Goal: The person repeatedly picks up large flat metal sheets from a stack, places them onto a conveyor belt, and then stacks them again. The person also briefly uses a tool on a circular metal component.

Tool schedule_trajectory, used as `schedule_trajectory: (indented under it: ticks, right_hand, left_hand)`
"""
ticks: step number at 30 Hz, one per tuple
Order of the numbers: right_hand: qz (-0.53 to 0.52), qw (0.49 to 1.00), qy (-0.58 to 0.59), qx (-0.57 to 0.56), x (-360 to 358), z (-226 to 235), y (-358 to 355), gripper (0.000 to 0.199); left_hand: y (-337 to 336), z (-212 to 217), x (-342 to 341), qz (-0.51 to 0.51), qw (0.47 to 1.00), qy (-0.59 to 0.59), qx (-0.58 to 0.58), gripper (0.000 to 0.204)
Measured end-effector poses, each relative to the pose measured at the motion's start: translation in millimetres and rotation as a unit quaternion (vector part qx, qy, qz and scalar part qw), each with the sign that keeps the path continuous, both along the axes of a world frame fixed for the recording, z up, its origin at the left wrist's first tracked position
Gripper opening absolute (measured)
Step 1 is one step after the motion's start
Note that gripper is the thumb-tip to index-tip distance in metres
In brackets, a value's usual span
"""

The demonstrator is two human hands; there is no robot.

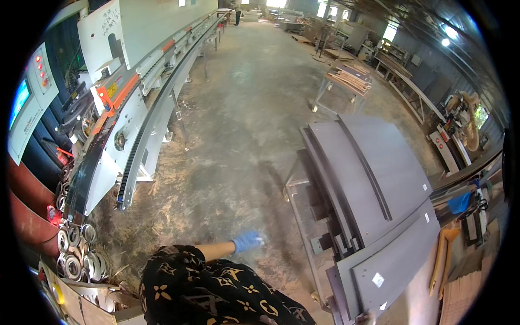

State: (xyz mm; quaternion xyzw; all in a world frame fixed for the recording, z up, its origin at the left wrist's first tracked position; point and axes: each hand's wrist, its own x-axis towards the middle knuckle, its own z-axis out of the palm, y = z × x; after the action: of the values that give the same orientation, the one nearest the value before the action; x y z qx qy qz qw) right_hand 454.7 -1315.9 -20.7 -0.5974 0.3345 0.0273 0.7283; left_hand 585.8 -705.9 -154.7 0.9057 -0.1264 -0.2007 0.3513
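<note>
You've got one hand in view: your left hand (247, 240), in a blue glove. Your arm sticks out from a dark patterned sleeve (184, 271), bare at the forearm, reaching fwd and a bit right over the dusty floor (238, 135). The hand is blurry, holds nothing; can't tell if fingers are curled or flat. Your right hand isn't in view.

Just right of the hand sits a stack of grey boards (374, 195) on a metal cart (300, 200). Approx three or four big boards show, w/ thin strips on top. Their long side runs from near you to far away, leaning slightly left.

On your left, a long white machine (141, 108) runs far back. Shiny metal rings (76, 252) pile near its close end, too many to count.
</note>
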Motion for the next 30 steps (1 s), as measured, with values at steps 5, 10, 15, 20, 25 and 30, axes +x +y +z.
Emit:
schedule_trajectory:
  ticks: [5, 10, 15, 20, 25, 30]
  right_hand:
    - [-0.022, 0.999, 0.010, -0.035, -44, 42, 174, 0.064]
    - [0.106, 0.984, -0.017, 0.141, -22, 3, 280, 0.047]
    - [-0.058, 0.937, -0.174, 0.299, 27, 8, 291, 0.050]
    - [-0.002, 0.919, -0.149, 0.364, 53, 0, 293, 0.045]
    - [0.276, 0.899, -0.178, 0.290, 59, 53, 438, 0.031]
    - [0.499, 0.792, 0.032, 0.350, 105, 15, 568, 0.036]
  left_hand:
    - [-115, 53, -27, -0.028, 0.847, 0.314, -0.429, 0.061]
    - [-171, 119, -47, 0.047, 0.731, 0.429, -0.529, 0.055]
    - [-82, 139, -35, 0.136, 0.849, 0.215, -0.464, 0.047]
    - [56, 109, -58, 0.222, 0.861, 0.063, -0.453, 0.041]
    - [172, 147, -192, 0.444, 0.701, 0.022, -0.558, 0.037]
    - [213, 114, -327, 0.566, 0.550, -0.136, -0.599, 0.048]
